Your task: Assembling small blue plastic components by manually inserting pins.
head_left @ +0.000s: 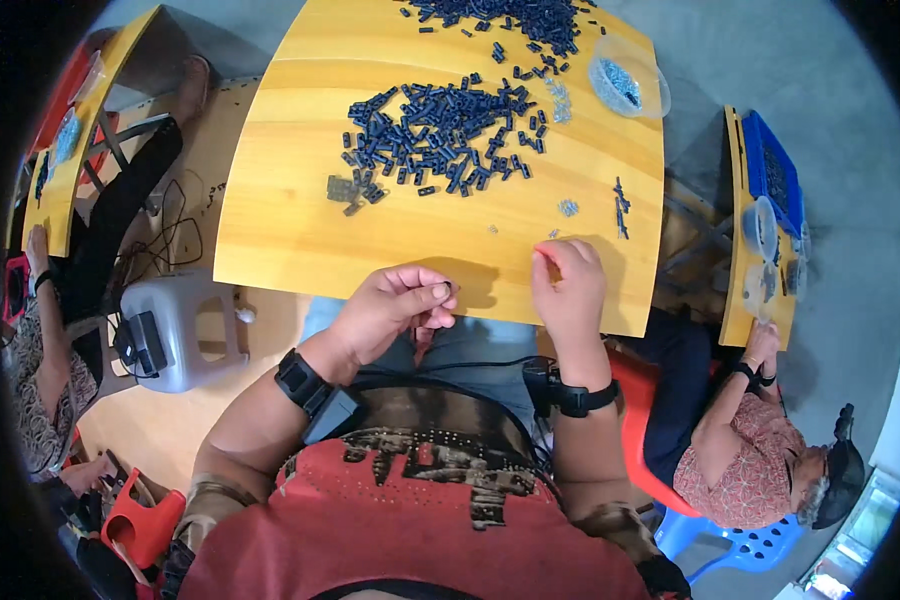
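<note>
My left hand (395, 308) is closed in a pinch at the table's near edge. A small black piece (452, 288) shows at its fingertips, mostly covered by thumb and finger. To its right, my right hand (573, 285) is over the tabletop with thumb and forefinger together; whatever is between them is too small to see. Just beyond it lie a few tiny silvery bits (554, 234) and a little cluster of small shiny parts (568, 208). A heap of short black plastic pieces (435, 135) spreads over the middle of the yellow wooden table (290, 190).
More black pieces (535, 20) lie at the far edge. A clear tub (602, 75) with small bluish parts stands far right, and joined black pieces (622, 210) lie near the right edge. Co-workers sit on both sides; a grey stool (175, 330) stands at left.
</note>
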{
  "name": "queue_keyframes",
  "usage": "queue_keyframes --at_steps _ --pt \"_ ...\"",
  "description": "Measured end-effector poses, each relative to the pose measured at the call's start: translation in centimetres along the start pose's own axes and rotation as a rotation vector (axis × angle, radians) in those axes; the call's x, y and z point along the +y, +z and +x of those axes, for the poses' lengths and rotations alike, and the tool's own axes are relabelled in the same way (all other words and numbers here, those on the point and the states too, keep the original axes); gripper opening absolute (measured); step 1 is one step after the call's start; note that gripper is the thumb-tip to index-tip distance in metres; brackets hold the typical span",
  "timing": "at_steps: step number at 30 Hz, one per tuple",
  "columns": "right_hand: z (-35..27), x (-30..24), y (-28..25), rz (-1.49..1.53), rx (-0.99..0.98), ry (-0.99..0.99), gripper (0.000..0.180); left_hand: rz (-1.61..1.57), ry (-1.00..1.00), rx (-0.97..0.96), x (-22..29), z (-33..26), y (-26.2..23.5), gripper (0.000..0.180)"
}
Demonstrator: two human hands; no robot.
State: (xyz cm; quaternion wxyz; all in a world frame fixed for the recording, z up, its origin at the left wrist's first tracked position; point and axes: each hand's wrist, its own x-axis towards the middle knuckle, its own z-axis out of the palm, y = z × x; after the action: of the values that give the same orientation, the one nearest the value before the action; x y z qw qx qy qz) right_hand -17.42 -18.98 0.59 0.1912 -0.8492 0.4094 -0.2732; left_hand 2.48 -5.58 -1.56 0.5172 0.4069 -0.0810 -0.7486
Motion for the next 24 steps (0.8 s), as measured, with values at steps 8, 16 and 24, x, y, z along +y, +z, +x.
queue_keyframes --at_steps 8,16,24 --pt "1.1 2.1 0.0 -0.030 0.004 0.040 0.005 0.010 -0.006 -0.033 0.3 0.0 -0.1 0.016" --pt "2.5 -0.6 1.7 0.072 -0.048 0.096 0.012 -0.012 -0.013 -0.035 0.4 -0.1 0.0 0.016" --pt "2.3 -0.4 3.3 -0.039 -0.003 0.056 0.010 0.025 0.018 -0.055 0.1 0.0 -0.1 0.016"
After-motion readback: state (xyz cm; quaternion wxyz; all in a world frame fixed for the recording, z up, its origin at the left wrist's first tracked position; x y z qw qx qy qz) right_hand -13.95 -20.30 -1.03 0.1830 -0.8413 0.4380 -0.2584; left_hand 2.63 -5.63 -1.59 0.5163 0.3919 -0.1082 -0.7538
